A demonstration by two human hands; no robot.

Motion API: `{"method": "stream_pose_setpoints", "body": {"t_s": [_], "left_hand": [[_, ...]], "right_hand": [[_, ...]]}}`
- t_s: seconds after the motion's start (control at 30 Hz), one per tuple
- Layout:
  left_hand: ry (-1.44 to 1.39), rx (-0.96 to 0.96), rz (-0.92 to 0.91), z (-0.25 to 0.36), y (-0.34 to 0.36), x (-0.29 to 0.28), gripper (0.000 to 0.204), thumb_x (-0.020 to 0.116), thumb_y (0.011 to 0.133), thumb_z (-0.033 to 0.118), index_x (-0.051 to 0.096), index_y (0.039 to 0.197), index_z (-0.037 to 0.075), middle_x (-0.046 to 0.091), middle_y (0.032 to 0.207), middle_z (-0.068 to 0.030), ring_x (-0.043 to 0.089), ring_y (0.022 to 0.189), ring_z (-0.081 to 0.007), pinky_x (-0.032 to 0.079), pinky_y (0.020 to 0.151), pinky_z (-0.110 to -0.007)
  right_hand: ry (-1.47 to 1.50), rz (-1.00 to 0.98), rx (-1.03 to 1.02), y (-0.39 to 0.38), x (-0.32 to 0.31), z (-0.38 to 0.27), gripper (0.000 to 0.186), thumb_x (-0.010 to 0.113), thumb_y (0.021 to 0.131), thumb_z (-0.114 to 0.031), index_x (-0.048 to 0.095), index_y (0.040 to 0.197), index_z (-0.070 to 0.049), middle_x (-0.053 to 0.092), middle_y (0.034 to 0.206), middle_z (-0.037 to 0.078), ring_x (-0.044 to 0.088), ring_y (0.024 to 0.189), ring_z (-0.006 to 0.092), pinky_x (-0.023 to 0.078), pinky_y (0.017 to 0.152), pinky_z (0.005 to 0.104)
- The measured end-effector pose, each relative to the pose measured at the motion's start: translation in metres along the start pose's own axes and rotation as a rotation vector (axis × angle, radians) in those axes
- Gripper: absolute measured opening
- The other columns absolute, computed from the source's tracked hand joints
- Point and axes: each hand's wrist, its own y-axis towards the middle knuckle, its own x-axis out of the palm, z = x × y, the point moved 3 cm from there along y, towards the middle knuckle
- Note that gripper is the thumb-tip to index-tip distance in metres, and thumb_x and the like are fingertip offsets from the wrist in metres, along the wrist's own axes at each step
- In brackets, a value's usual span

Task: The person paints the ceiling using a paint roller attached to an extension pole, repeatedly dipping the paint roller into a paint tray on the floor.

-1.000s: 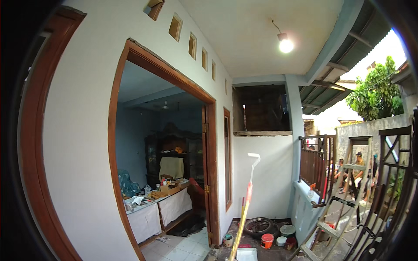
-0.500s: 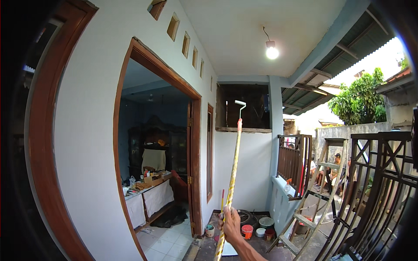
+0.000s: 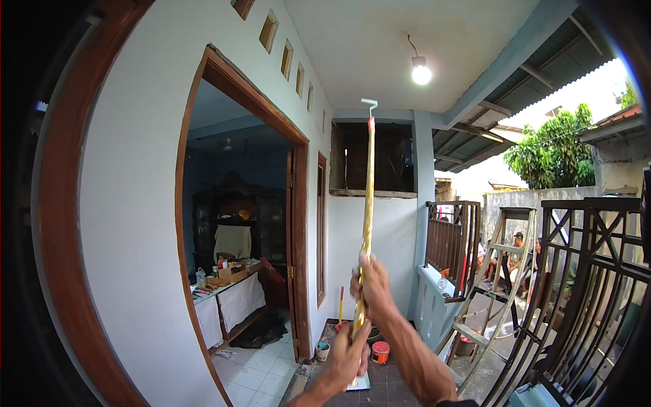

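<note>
Roller [image 3: 369, 104] and pole [image 3: 369, 183] rise almost upright in the middle of the view, the white head standing out against the pale ceiling [image 3: 380, 41] just above a dark opening [image 3: 376, 159]; whether it touches any surface there, I cannot tell. The right hand [image 3: 375, 288] has its grip wrapped around the yellow-patterned shaft, and the left hand [image 3: 347, 358] clasps it lower down. With so much length above both hands, the likeliest trouble is sway: a small twist at the bottom would become a wide swing at the top, and a swing to the right could smack the lit bulb [image 3: 421, 73] hanging on its wire. Drifting left instead, the head might smear the brown door frame [image 3: 300, 203], if there is paint on it, which is too small to judge. A careless downward pull could snag it on the opening's edge. Underfoot, a white tray [image 3: 361, 383] lies partly hidden below the left hand, with a red bucket [image 3: 380, 352] near it; eyes fixed upward could mean a foot in either. Stepping too far right, the person could knock the ladder [image 3: 471, 334].
</note>
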Motion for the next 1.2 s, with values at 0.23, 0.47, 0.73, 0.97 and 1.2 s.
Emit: {"method": "stream_pose_setpoints", "body": {"t_s": [0.23, 0.47, 0.73, 0.97, 1.2], "left_hand": [[-0.024, 0.251, -0.086, 0.081, 0.14, 0.008, 0.029, 0.065, 0.098, 0.021, 0.049, 0.113, 0.003, 0.05, 0.07, -0.0001, 0.044, 0.041, -0.0073, 0.037, 0.038, -0.024], [-0.198, 0.291, -0.169, 0.132, 0.262, 0.011, 0.02, 0.066, 0.095, 0.017, 0.047, 0.097, 0.009, 0.049, 0.073, 0.0013, 0.043, 0.042, -0.0066, 0.035, 0.039, -0.024], [-0.187, 0.324, -0.168, 0.157, 0.333, 0.007, 0.021, 0.065, 0.095, 0.014, 0.046, 0.092, 0.008, 0.048, 0.076, 0.0, 0.041, 0.044, -0.0066, 0.035, 0.041, -0.024], [-0.156, 0.425, -0.167, 0.175, 0.351, 0.02, 0.02, 0.063, 0.095, 0.012, 0.045, 0.088, 0.008, 0.046, 0.071, -0.0003, 0.043, 0.045, -0.008, 0.035, 0.041, -0.026], [-0.19, 0.44, -0.16, 0.2, 0.308, 0.032, 0.019, 0.063, 0.093, 0.011, 0.045, 0.086, 0.007, 0.046, 0.071, -0.0008, 0.044, 0.045, -0.0081, 0.037, 0.041, -0.026]], "right_hand": [[-0.068, -0.062, -0.164, 0.153, 0.026, -0.083, 0.028, 0.056, 0.104, -0.029, 0.045, 0.09, -0.007, 0.048, 0.074, 0.004, 0.042, 0.052, 0.0095, 0.036, 0.046, 0.025], [-0.085, -0.064, -0.232, 0.281, 0.029, -0.132, 0.023, 0.058, 0.102, -0.022, 0.048, 0.096, -0.003, 0.051, 0.077, 0.005, 0.047, 0.055, 0.0095, 0.041, 0.045, 0.0255], [-0.105, -0.076, -0.243, 0.365, 0.025, -0.144, 0.023, 0.06, 0.101, -0.02, 0.05, 0.091, -0.001, 0.051, 0.074, 0.005, 0.046, 0.053, 0.0094, 0.041, 0.045, 0.0251], [-0.148, -0.097, -0.323, 0.386, 0.022, -0.167, 0.023, 0.064, 0.098, -0.017, 0.053, 0.085, -0.002, 0.052, 0.07, 0.004, 0.048, 0.054, 0.011, 0.043, 0.045, 0.0262], [-0.098, -0.144, -0.29, 0.351, 0.045, -0.197, 0.017, 0.064, 0.099, -0.014, 0.052, 0.097, -0.001, 0.047, 0.073, 0.001, 0.044, 0.054, 0.0067, 0.038, 0.043, 0.0218]]}}
